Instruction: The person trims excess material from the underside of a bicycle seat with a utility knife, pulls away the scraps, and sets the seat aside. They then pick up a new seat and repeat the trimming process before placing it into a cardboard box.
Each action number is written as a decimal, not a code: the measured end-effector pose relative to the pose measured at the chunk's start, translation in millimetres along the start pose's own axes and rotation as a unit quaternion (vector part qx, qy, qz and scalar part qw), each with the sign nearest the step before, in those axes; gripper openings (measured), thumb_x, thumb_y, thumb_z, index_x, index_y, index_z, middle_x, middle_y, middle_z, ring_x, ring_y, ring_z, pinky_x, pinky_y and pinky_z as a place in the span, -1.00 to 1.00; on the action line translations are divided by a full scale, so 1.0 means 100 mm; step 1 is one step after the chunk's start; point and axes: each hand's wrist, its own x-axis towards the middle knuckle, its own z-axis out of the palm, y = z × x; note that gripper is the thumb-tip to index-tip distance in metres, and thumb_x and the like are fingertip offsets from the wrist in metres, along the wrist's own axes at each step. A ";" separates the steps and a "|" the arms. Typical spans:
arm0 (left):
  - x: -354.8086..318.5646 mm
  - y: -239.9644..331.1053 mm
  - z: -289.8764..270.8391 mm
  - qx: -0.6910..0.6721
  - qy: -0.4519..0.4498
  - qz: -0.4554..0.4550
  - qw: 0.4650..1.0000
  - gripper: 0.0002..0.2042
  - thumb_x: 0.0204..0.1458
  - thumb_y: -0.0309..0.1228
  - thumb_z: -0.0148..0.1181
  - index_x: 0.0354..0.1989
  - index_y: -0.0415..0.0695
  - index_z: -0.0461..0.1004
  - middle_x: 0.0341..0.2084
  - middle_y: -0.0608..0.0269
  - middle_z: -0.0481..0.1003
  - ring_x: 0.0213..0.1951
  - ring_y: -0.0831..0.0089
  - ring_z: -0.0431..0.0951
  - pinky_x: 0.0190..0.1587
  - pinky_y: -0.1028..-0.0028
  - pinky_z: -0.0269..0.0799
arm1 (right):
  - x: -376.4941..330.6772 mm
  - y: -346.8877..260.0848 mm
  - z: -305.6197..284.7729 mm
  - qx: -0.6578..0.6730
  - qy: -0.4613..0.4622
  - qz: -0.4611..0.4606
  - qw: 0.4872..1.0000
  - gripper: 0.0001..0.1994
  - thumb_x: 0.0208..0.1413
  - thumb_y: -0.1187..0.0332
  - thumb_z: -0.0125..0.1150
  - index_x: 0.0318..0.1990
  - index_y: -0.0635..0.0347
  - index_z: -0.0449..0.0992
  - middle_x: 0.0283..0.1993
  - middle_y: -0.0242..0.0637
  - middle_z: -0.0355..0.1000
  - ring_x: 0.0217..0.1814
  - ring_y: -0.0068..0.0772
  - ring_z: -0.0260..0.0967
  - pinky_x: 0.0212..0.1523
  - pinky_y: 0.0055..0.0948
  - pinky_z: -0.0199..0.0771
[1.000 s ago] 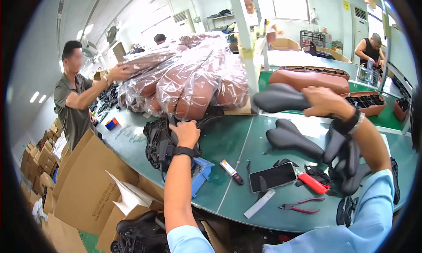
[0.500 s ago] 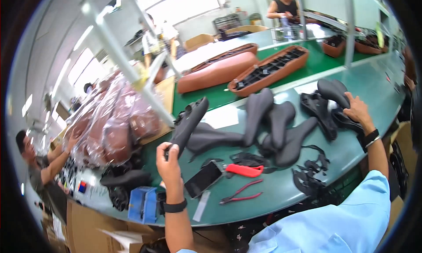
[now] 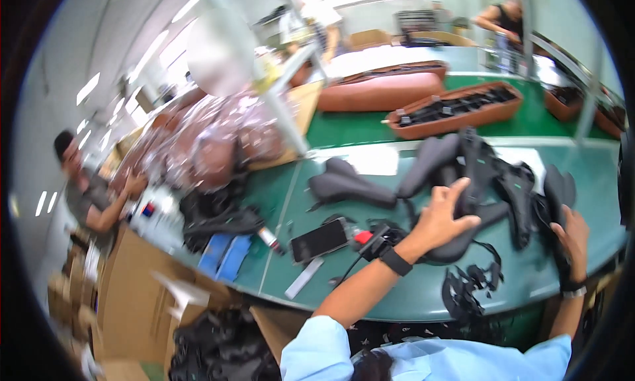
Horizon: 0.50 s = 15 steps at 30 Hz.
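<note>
My left hand (image 3: pixel 442 219) is open, thumb and fingers apart, over a cluster of black bicycle saddles. Just beyond its fingertips a saddle lies underside up (image 3: pixel 471 163); another padded saddle (image 3: pixel 433 157) rests beside it. At the right end of the cluster my right hand (image 3: pixel 573 241) is closed on the side of a dark saddle (image 3: pixel 559 182) that stands tilted. Between the hands sits one more upturned saddle (image 3: pixel 519 196). A single saddle (image 3: pixel 347 184) lies apart to the left. My left forearm partly covers a red-handled tool (image 3: pixel 362 237).
A phone (image 3: pixel 320 241), a pale strip (image 3: pixel 304 278) and a blue box (image 3: pixel 225 255) lie on the left. Black scraps (image 3: pixel 463 292) are near the front edge. Brown upholstered parts (image 3: pixel 456 110) lie farther back. A co-worker (image 3: pixel 92 189) handles plastic-wrapped brown pieces (image 3: pixel 211 149).
My left hand has let go of the saddle it held up and moved right, over the cluster. My right hand has come nearer with its saddle. The view has swung left.
</note>
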 end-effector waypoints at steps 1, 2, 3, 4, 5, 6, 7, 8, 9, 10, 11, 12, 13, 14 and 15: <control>-0.10 0.13 -0.21 -0.025 -0.046 0.000 0.999 -0.32 -0.04 -0.13 0.33 0.25 -0.11 0.25 -0.09 -0.02 0.30 -0.05 0.16 0.40 0.06 0.27 0.34 | 0.06 -0.21 -0.21 0.080 0.054 -0.072 0.993 -0.48 -0.03 0.28 0.32 0.12 0.19 0.39 -0.15 -0.04 0.42 -0.11 0.08 0.37 -0.12 -0.11 0.37; -0.22 0.28 -0.48 -0.056 -0.097 0.004 0.994 -0.30 -0.03 -0.12 0.32 0.27 -0.13 0.20 -0.06 -0.03 0.31 -0.06 0.19 0.42 0.05 0.29 0.34 | 0.12 -0.65 -0.69 0.146 -0.002 -0.098 0.984 -0.49 0.00 0.28 0.25 0.13 0.26 0.39 -0.11 -0.03 0.42 -0.12 0.04 0.37 -0.07 -0.21 0.39; -0.31 0.40 -0.83 -0.052 -0.165 -0.009 0.985 -0.35 0.01 -0.14 0.29 0.24 -0.16 0.25 -0.08 0.05 0.35 -0.08 0.29 0.45 0.05 0.36 0.36 | 0.21 -1.08 -1.12 0.191 -0.108 -0.106 0.970 -0.48 -0.07 0.33 0.28 0.12 0.23 0.42 -0.08 -0.09 0.43 -0.18 -0.12 0.38 -0.16 -0.35 0.42; -0.44 0.56 -1.21 -0.055 -0.216 -0.007 0.975 -0.43 0.04 -0.20 0.28 0.20 -0.18 0.32 -0.14 0.14 0.42 -0.08 0.37 0.47 0.04 0.41 0.37 | 0.23 -1.36 -1.30 0.226 -0.114 -0.160 0.954 -0.48 -0.11 0.26 0.35 0.08 0.20 0.47 -0.03 -0.14 0.45 -0.21 -0.25 0.38 -0.27 -0.43 0.44; -0.65 0.74 -1.63 -0.055 -0.228 -0.048 0.971 -0.49 0.04 -0.27 0.29 0.15 -0.21 0.37 -0.16 0.18 0.48 -0.05 0.41 0.48 0.01 0.43 0.38 | 0.42 -1.67 -1.38 0.277 -0.172 -0.275 0.904 -0.44 -0.13 0.13 0.41 0.04 0.21 0.49 -0.05 -0.17 0.48 -0.26 -0.28 0.43 -0.38 -0.44 0.46; -0.86 0.78 -2.00 -0.062 -0.224 -0.041 0.972 -0.48 0.02 -0.31 0.32 0.16 -0.21 0.37 -0.11 0.16 0.50 -0.03 0.42 0.49 0.04 0.42 0.39 | 0.52 -1.91 -1.52 0.296 -0.155 -0.429 0.839 -0.38 -0.17 0.02 0.44 0.02 0.25 0.51 -0.14 -0.15 0.52 -0.34 -0.24 0.48 -0.41 -0.43 0.48; -1.02 0.88 -2.34 -0.032 -0.189 -0.031 0.981 -0.48 0.01 -0.36 0.33 0.16 -0.21 0.38 -0.06 0.15 0.50 -0.02 0.42 0.50 0.07 0.40 0.40 | 0.65 -2.23 -1.73 0.291 -0.178 -0.543 0.767 -0.34 -0.17 -0.01 0.46 0.02 0.28 0.50 -0.23 -0.16 0.54 -0.39 -0.19 0.50 -0.40 -0.42 0.50; -1.17 0.97 -2.69 0.018 -0.139 -0.067 0.988 -0.51 0.02 -0.39 0.32 0.15 -0.18 0.39 -0.06 0.14 0.51 -0.02 0.43 0.51 0.08 0.40 0.40 | 0.73 -2.56 -1.95 0.267 -0.208 -0.575 0.745 -0.38 -0.15 0.00 0.46 0.02 0.22 0.52 -0.24 -0.20 0.55 -0.38 -0.22 0.51 -0.38 -0.41 0.51; -1.27 0.99 -3.01 0.090 -0.080 -0.092 0.988 -0.54 0.03 -0.42 0.29 0.15 -0.16 0.40 -0.11 0.16 0.51 -0.04 0.45 0.51 0.07 0.42 0.41 | 0.69 -2.82 -2.22 0.234 -0.235 -0.588 0.738 -0.41 -0.13 0.02 0.45 0.03 0.17 0.54 -0.25 -0.25 0.56 -0.36 -0.25 0.52 -0.37 -0.41 0.52; -1.39 0.90 -3.33 0.109 0.005 -0.153 0.982 -0.58 0.06 -0.39 0.25 0.13 -0.13 0.41 -0.14 0.21 0.50 -0.05 0.49 0.50 0.03 0.45 0.42 | 0.77 -3.17 -2.21 0.286 -0.211 -0.610 0.708 -0.44 -0.06 0.04 0.42 0.06 0.16 0.52 -0.20 -0.23 0.57 -0.30 -0.29 0.54 -0.31 -0.41 0.55; -1.81 0.81 -3.75 0.138 0.122 -0.187 0.965 -0.61 0.09 -0.37 0.22 0.12 -0.12 0.42 -0.17 0.27 0.49 -0.10 0.51 0.50 -0.05 0.49 0.43 | 0.96 -3.72 -2.15 0.323 -0.225 -0.655 0.645 -0.46 -0.01 0.08 0.39 0.09 0.17 0.50 -0.18 -0.21 0.57 -0.27 -0.24 0.54 -0.24 -0.37 0.57; -2.04 0.61 -4.14 0.132 0.223 -0.198 0.945 -0.64 0.12 -0.32 0.19 0.08 -0.10 0.43 -0.18 0.31 0.47 -0.17 0.53 0.49 -0.13 0.54 0.41 | 1.01 -4.08 -2.18 0.312 -0.239 -0.656 0.645 -0.46 0.02 0.10 0.36 0.12 0.19 0.47 -0.11 -0.15 0.55 -0.24 -0.17 0.54 -0.21 -0.33 0.56; -2.25 0.41 -4.46 0.116 0.333 -0.233 0.906 -0.61 0.10 -0.24 0.21 0.08 -0.09 0.41 -0.16 0.31 0.46 -0.17 0.50 0.49 -0.14 0.48 0.41 | 1.08 -4.46 -2.18 0.305 -0.283 -0.639 0.647 -0.45 0.07 0.09 0.31 0.14 0.21 0.42 -0.07 -0.08 0.52 -0.18 -0.09 0.53 -0.14 -0.27 0.54; -2.42 0.14 -4.75 0.095 0.434 -0.264 0.856 -0.57 0.08 -0.16 0.23 0.07 -0.08 0.40 -0.14 0.32 0.45 -0.16 0.47 0.48 -0.15 0.43 0.42 | 1.13 -4.85 -2.10 0.301 -0.278 -0.636 0.653 -0.47 0.11 0.10 0.24 0.16 0.20 0.38 -0.05 -0.04 0.49 -0.13 -0.06 0.51 -0.11 -0.22 0.52; -2.72 -0.22 -5.01 0.085 0.500 -0.299 0.808 -0.49 0.03 -0.07 0.25 0.09 -0.09 0.38 -0.10 0.25 0.42 -0.13 0.39 0.47 -0.17 0.34 0.43 | 1.19 -5.29 -1.95 0.277 -0.282 -0.629 0.669 -0.49 0.13 0.13 0.21 0.18 0.18 0.34 -0.05 -0.01 0.48 -0.05 -0.02 0.48 -0.04 -0.18 0.47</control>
